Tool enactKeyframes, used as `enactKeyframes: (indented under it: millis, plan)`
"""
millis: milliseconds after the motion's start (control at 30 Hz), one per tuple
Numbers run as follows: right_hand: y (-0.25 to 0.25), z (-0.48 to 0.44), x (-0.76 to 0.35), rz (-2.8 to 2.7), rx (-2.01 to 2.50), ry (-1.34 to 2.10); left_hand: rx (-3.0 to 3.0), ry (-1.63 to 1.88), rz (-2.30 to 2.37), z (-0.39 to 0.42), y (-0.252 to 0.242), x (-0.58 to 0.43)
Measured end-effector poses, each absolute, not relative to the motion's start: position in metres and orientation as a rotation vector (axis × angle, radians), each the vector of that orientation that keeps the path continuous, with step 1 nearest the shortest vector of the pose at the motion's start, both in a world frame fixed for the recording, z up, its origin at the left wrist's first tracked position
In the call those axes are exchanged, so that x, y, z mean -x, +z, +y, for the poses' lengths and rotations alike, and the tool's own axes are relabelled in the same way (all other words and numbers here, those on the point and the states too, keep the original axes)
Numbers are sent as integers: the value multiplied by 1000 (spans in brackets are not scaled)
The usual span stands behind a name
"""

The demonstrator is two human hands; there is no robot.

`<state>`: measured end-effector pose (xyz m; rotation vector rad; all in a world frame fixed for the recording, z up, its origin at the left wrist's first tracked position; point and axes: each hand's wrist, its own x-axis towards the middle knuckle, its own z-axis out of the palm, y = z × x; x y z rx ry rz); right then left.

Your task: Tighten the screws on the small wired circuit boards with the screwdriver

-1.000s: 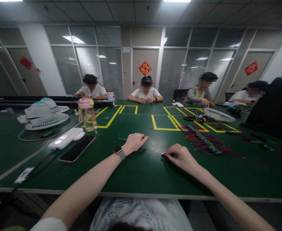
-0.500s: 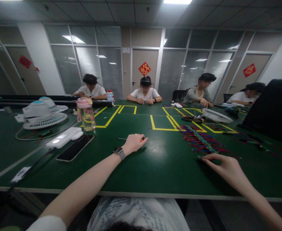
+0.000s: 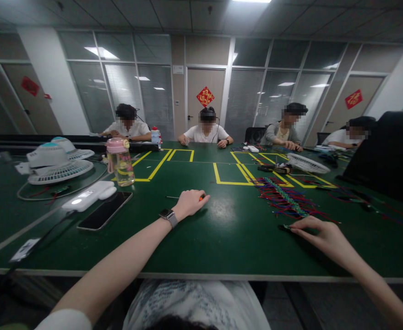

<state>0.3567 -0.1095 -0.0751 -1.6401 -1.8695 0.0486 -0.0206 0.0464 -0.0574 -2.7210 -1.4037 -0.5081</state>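
My left hand [image 3: 188, 203] rests on the green table [image 3: 222, 238], curled shut over a thin tool with an orange handle [image 3: 201, 198]; its metal shaft pokes out to the left. A watch [image 3: 167, 215] sits on that wrist. My right hand [image 3: 321, 233] lies at the right, its fingertips pinched on a small dark part [image 3: 284, 227] on the table. The part is just in front of a bundle of red, blue and green wires [image 3: 285, 196].
A phone [image 3: 104, 211], a white power bank [image 3: 88, 196], a pink-lidded bottle [image 3: 120, 161] and small fans [image 3: 55, 165] stand at the left. Another fan [image 3: 307, 163] and a dark chair back [image 3: 387, 156] are at the right. Several people sit along the far side.
My right hand has moved from the table's middle to the right, next to the wire bundle, taking the small dark part along. My left hand has stayed put.
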Motion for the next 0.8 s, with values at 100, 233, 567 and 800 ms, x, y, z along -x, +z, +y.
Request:
enactKeyframes:
  millis: [100,233,567,800]
  plan:
    - [-76,-109,-356,-1870,1632,46,2712,-514,-1386,48,-59,21]
    - [-76,-109,-354,-1892,1632,38,2712,-531,-1380,49,-61,20]
    - [-92,-114,-336,-1903,1589,-399,2734,-537,-1388,48,-59,21]
    - [-106,-128,-312,-1911,1824,-712,2744,-535,-1400,48,-59,21]
